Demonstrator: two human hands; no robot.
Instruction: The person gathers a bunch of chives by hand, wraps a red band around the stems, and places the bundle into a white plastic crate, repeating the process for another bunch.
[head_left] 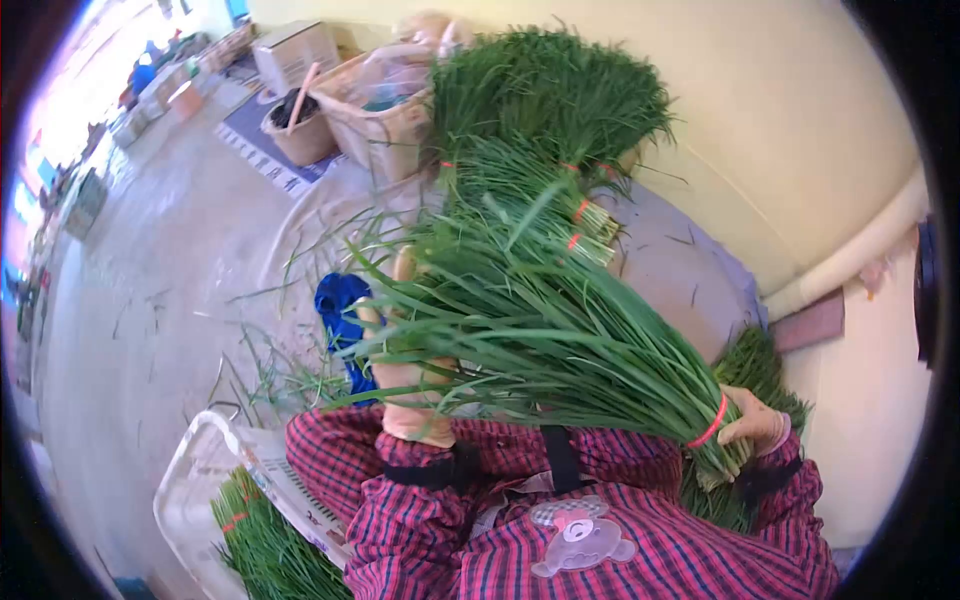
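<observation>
A large bunch of long green leafy stalks [580, 320] lies across the front of my body, its cut ends to the right and a red band [709, 421] around it near those ends. My right hand [755, 422], in a pale glove, is closed around the stalks by the band. At the other end, my left hand [405, 375], also gloved, is upright beside the leaf tips. Leaves partly cover it, and a thumb or finger shows at its left. Whether it grips any leaves cannot be made out.
Banded green bunches [550, 95] are piled against the wall. A white basket [180, 480] with another bunch stands at the lower left. A beige bin [375, 130], a small bucket [300, 135] and a blue cloth [343, 300] lie ahead, with loose leaves around.
</observation>
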